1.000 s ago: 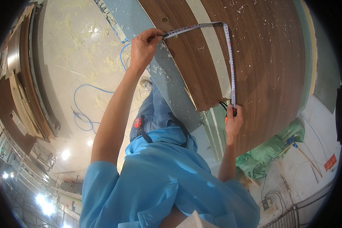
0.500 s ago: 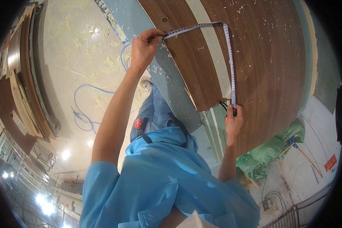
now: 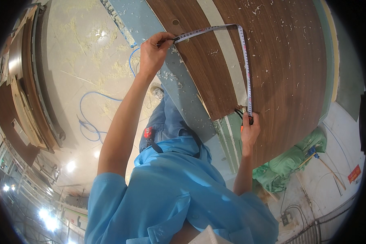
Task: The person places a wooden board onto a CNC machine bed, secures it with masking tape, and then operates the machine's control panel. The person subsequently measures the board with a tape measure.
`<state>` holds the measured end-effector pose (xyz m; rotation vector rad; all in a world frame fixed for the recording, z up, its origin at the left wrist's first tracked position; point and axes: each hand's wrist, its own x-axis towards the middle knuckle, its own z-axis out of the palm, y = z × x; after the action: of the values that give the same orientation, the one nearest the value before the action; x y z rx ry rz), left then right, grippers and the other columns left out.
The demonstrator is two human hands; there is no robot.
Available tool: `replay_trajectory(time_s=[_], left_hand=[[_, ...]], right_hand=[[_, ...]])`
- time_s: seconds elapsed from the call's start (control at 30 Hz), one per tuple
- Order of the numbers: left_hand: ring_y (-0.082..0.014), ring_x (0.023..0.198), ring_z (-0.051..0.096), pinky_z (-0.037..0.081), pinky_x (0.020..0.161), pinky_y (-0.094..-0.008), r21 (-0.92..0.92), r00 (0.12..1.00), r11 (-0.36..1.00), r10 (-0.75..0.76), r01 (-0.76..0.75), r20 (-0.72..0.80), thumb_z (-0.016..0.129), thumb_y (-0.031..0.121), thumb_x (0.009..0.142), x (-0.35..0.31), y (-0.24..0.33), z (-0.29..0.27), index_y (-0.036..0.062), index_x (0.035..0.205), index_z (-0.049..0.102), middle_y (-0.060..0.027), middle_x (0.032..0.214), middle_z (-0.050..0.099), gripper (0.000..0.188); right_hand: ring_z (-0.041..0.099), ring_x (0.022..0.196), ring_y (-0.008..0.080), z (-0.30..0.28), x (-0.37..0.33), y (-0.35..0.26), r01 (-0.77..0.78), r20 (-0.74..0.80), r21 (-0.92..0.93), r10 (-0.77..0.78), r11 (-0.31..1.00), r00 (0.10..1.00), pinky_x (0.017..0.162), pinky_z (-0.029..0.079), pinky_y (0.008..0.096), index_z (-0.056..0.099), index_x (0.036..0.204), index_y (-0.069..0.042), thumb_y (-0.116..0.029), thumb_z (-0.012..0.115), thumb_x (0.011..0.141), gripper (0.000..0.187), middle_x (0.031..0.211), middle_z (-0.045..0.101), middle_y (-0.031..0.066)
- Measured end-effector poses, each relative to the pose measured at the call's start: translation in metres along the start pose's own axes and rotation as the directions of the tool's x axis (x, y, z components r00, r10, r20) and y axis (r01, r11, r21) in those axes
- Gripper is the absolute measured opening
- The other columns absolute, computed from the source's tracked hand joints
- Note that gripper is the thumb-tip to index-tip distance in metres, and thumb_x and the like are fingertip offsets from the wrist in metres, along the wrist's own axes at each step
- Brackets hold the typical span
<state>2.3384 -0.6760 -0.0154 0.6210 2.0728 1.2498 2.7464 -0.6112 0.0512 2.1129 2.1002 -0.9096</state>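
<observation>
A white tape measure point(image 3: 245, 61) is drawn out over a brown wood-grain panel point(image 3: 286, 77), its blade sharply bent near the far corner. My left hand point(image 3: 153, 53) pinches the blade's free end by the panel's left edge. In my right hand point(image 3: 250, 129) is the black and orange tape case, with a dark strap loop beside it. The fingers hide most of the case. A pale strip point(image 3: 223, 44) runs along the panel between the two hands, and light shavings lie scattered on the wood.
The panel lies on a blue-grey work table point(image 3: 187, 97). Stacked boards point(image 3: 28, 101) stand at the left. A blue hose point(image 3: 94, 129) coils on the dusty floor. Green sacks point(image 3: 286, 162) and a red sign point(image 3: 354, 174) are at the lower right.
Almost nothing differs. Both hands keep their hold on the tape, and its bent blade has shifted very slightly.
</observation>
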Motion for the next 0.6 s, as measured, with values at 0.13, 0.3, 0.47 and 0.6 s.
replay_trajectory(time_s=[0.13, 0.3, 0.47, 0.6], left_hand=[[-0.0109, 0.085, 0.068, 0.054, 0.079, -0.0267, 0.012, 1.000, 1.000, 0.009, -0.009, 0.005, 0.067, 0.003, 0.091, 0.0003, -0.0004, -0.0004, 0.0022, 0.107, 0.075, -0.0052, 0.093, 0.076, 0.018], [-0.0105, 0.084, 0.067, 0.054, 0.078, -0.0265, 0.004, 1.000, 1.000, 0.020, -0.020, 0.001, 0.067, 0.002, 0.091, 0.0010, -0.0013, 0.0005, 0.0022, 0.107, 0.075, -0.0048, 0.092, 0.075, 0.018], [-0.0105, 0.082, 0.066, 0.054, 0.078, -0.0266, 0.015, 1.000, 1.000, 0.014, -0.015, 0.008, 0.068, 0.003, 0.091, -0.0002, -0.0002, -0.0012, 0.0027, 0.107, 0.075, -0.0042, 0.091, 0.075, 0.018], [-0.0105, 0.082, 0.066, 0.053, 0.078, -0.0267, 0.010, 1.000, 1.000, -0.003, 0.003, 0.000, 0.068, 0.003, 0.091, -0.0012, 0.0003, -0.0035, 0.0028, 0.107, 0.075, -0.0040, 0.091, 0.075, 0.018]], right_hand=[[0.062, 0.073, 0.0276, 0.0005, 0.0001, 0.0005, -0.007, 0.001, 0.011, 0.007, 1.000, 1.000, 0.069, 0.048, 0.0400, 0.064, 0.105, -0.001, -0.034, 0.067, 0.096, 0.034, 0.080, 0.066, 0.0140], [0.061, 0.071, 0.0275, 0.0010, 0.0003, -0.0001, 0.027, -0.010, 0.001, -0.027, 1.000, 1.000, 0.069, 0.048, 0.0401, 0.064, 0.105, -0.001, -0.033, 0.067, 0.096, 0.033, 0.079, 0.065, 0.0147], [0.060, 0.070, 0.0275, 0.0002, -0.0020, -0.0039, 0.014, -0.013, 0.012, -0.013, 1.000, 1.000, 0.067, 0.047, 0.0398, 0.063, 0.103, -0.001, -0.031, 0.068, 0.096, 0.032, 0.077, 0.064, 0.0142], [0.059, 0.069, 0.0276, -0.0005, -0.0041, -0.0059, 0.044, -0.029, 0.001, -0.044, 0.999, 0.999, 0.066, 0.047, 0.0400, 0.063, 0.103, -0.001, -0.032, 0.069, 0.096, 0.032, 0.076, 0.063, 0.0134]])
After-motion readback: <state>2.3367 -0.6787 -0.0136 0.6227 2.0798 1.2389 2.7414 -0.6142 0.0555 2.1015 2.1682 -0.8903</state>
